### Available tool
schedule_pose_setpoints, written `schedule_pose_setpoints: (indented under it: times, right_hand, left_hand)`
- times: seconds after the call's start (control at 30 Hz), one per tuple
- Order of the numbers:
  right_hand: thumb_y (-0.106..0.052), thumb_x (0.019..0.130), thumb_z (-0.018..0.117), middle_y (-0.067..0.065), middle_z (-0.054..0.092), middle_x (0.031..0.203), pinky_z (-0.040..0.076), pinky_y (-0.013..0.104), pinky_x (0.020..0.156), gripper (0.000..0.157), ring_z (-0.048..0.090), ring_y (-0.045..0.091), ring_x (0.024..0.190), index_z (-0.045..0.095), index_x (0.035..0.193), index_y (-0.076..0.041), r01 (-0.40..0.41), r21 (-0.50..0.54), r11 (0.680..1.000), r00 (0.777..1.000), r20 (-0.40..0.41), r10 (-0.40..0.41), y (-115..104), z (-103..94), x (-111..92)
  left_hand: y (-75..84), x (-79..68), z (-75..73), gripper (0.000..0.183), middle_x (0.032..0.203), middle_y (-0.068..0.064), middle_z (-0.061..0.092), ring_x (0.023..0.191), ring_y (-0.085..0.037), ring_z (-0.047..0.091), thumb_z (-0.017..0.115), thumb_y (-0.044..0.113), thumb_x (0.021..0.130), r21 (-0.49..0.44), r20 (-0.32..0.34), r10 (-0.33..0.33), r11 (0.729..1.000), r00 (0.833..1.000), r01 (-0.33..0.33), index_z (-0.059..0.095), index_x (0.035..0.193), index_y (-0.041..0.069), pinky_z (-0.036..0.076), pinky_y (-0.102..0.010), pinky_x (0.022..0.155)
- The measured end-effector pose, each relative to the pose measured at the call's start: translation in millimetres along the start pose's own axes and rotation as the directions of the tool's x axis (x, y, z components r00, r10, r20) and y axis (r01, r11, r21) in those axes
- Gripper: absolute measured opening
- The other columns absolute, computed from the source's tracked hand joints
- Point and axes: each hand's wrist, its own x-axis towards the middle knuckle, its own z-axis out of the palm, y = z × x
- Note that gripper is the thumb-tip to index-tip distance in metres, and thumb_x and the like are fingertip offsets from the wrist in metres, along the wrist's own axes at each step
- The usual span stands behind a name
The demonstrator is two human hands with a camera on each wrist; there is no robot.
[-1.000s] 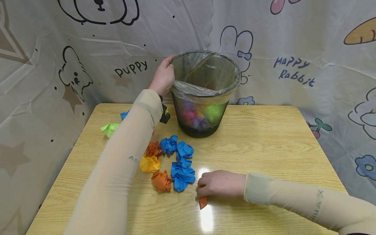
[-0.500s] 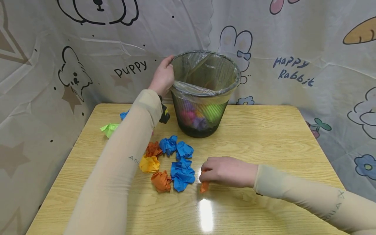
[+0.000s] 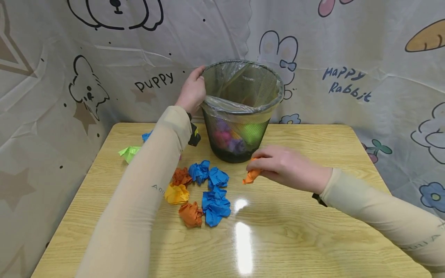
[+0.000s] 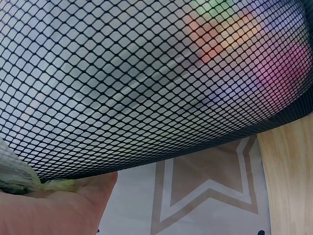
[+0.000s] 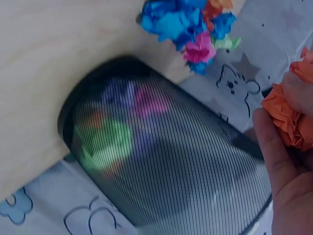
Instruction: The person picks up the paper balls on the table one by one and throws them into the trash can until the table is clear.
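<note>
My left hand (image 3: 192,92) grips the rim of a black mesh wastebasket (image 3: 240,154) lined with a clear plastic bag (image 3: 229,105). In the left wrist view the thumb side of that hand (image 4: 63,208) lies along the mesh at the rim. Coloured crumpled paper shows through the mesh near the bottom. My right hand (image 3: 292,168) pinches an orange crumpled paper ball (image 3: 252,176) above the table, in front and to the right of the basket. The right wrist view shows the orange paper (image 5: 286,115) between thumb and fingers, with the basket beside it.
Several crumpled paper balls lie left of centre on the wooden table (image 3: 313,239): blue (image 3: 216,206), yellow (image 3: 176,194) and orange (image 3: 191,214). A green one (image 3: 129,153) lies farther left, partly behind the left sleeve. A printed curtain (image 3: 215,31) hangs behind the table.
My right hand has lifted the orange paper ball off the table and carried it away from me, toward the basket. The left hand and basket have stayed put.
</note>
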Motion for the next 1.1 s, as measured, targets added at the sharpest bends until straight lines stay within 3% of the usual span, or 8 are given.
schedule_pose_setpoints:
  times: [0.27, 0.57, 0.67, 0.77, 0.83, 0.9, 1.0, 1.1]
  right_hand:
    - [0.002, 0.078, 0.087, 0.004, 0.070, 0.103, 0.056, 0.036, 0.074, 0.039, 0.063, 0.020, 0.088, 0.074, 0.112, -0.013, -0.022, -0.060, 0.998, 0.999, -0.042, 0.019, 10, -27.1, 9]
    - [0.009, 0.078, 0.085, 0.011, 0.071, 0.106, 0.055, 0.042, 0.080, 0.040, 0.065, 0.027, 0.093, 0.076, 0.112, -0.008, -0.118, -0.150, 0.982, 0.973, -0.216, 0.084, 20, -59.0, 26]
    - [0.010, 0.080, 0.083, 0.011, 0.071, 0.108, 0.053, 0.042, 0.084, 0.037, 0.064, 0.027, 0.097, 0.077, 0.112, -0.007, -0.200, -0.128, 0.971, 0.954, -0.253, 0.163, 28, -66.6, 32]
    - [0.010, 0.084, 0.079, 0.011, 0.070, 0.109, 0.052, 0.040, 0.085, 0.033, 0.063, 0.026, 0.099, 0.077, 0.114, -0.006, -0.271, -0.120, 0.955, 0.931, -0.286, 0.228, 38, -72.4, 38]
    - [0.009, 0.088, 0.076, 0.010, 0.070, 0.110, 0.051, 0.039, 0.085, 0.030, 0.063, 0.025, 0.099, 0.077, 0.114, -0.006, -0.317, -0.113, 0.942, 0.914, -0.302, 0.272, 46, -75.6, 41]
    - [0.007, 0.091, 0.073, 0.009, 0.069, 0.111, 0.051, 0.038, 0.085, 0.029, 0.062, 0.022, 0.099, 0.076, 0.117, -0.006, -0.374, -0.111, 0.921, 0.895, -0.302, 0.327, 52, -78.9, 45]
    - [0.003, 0.095, 0.069, 0.008, 0.068, 0.115, 0.052, 0.037, 0.088, 0.027, 0.062, 0.021, 0.103, 0.075, 0.119, -0.007, -0.456, -0.097, 0.885, 0.865, -0.283, 0.415, 61, -82.9, 51]
    - [-0.002, 0.098, 0.068, 0.008, 0.067, 0.119, 0.052, 0.040, 0.091, 0.027, 0.060, 0.021, 0.106, 0.074, 0.123, -0.009, -0.523, -0.085, 0.848, 0.836, -0.245, 0.491, 68, -85.9, 59]
  left_hand:
    - [0.1, -1.1, -0.1, 0.051, 0.170, 0.012, 0.013, 0.150, -0.005, 0.017, 0.021, 0.026, 0.114, -0.006, 0.007, -0.006, 1.000, 1.000, 0.006, 0.020, 0.165, 0.030, 0.025, -0.025, 0.115]
    - [-0.7, -1.3, -0.9, 0.051, 0.170, 0.012, 0.014, 0.136, -0.007, 0.037, 0.020, 0.026, 0.114, 0.000, 0.011, 0.007, 1.000, 1.000, -0.007, 0.021, 0.165, 0.030, 0.034, -0.027, 0.104]
    - [-1.5, -1.1, -0.8, 0.052, 0.170, 0.011, 0.015, 0.097, -0.006, 0.050, 0.020, 0.026, 0.114, 0.006, 0.008, 0.010, 1.000, 1.000, -0.010, 0.020, 0.165, 0.030, 0.040, -0.026, 0.089]
    - [-2.0, -1.4, -0.6, 0.052, 0.170, 0.010, 0.016, 0.086, -0.010, 0.046, 0.019, 0.026, 0.114, 0.011, 0.006, 0.010, 1.000, 1.000, -0.010, 0.020, 0.165, 0.030, 0.041, -0.029, 0.080]
    - [-1.9, -1.8, -0.8, 0.052, 0.169, 0.011, 0.015, 0.108, -0.008, 0.048, 0.019, 0.027, 0.114, 0.025, 0.005, 0.007, 1.000, 1.000, -0.007, 0.020, 0.165, 0.030, 0.040, -0.027, 0.086]
    - [-1.7, -2.0, -1.0, 0.052, 0.169, 0.011, 0.015, 0.111, -0.009, 0.047, 0.019, 0.027, 0.114, 0.028, 0.006, 0.006, 1.000, 1.000, -0.007, 0.020, 0.165, 0.031, 0.040, -0.027, 0.085]
    - [-1.6, -1.6, -1.0, 0.052, 0.169, 0.011, 0.015, 0.078, -0.006, 0.048, 0.019, 0.028, 0.114, 0.015, 0.008, 0.007, 1.000, 1.000, -0.007, 0.020, 0.165, 0.031, 0.041, -0.026, 0.077]
    - [-1.7, -1.3, -1.0, 0.052, 0.169, 0.011, 0.015, 0.057, -0.010, 0.031, 0.019, 0.027, 0.114, -0.007, 0.010, 0.005, 1.000, 1.000, -0.005, 0.020, 0.165, 0.031, 0.040, -0.027, 0.067]
